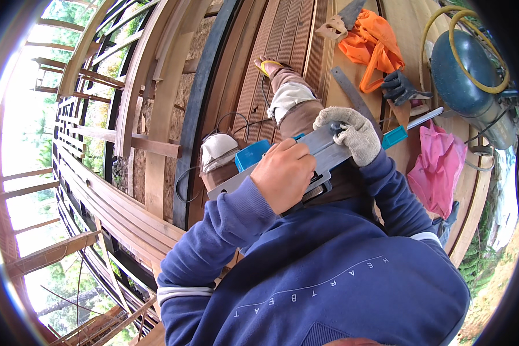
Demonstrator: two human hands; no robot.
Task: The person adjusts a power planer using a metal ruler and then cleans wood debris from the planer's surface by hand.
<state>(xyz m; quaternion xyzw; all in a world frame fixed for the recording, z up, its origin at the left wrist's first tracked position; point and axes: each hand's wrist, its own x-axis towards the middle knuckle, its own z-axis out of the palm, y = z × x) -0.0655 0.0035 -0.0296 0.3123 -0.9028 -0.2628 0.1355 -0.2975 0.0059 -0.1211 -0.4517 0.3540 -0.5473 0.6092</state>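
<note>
A blue power tool (252, 154) with a long, flat metal plate (324, 146) lies across my lap, its plate slanting up to the right. My bare left hand (284, 176) is closed over the middle of the plate, fingers curled; the fingertips are partly hidden. A pale knitted work glove covers my right hand (356, 134), which grips the plate's right end around a dark, rounded part (335, 128). Below the plate, a black and grey part of the tool (317, 189) shows between my hands and my belly.
Beside my right arm lie a metal straightedge (354, 98), a dark glove (406, 87), an orange cloth bag (372, 46), a handsaw (349, 16) and a pink bag (438, 167). A compressor tank (464, 72) with a yellow hose stands far right. Timber framing (155, 138) and loose cords are left.
</note>
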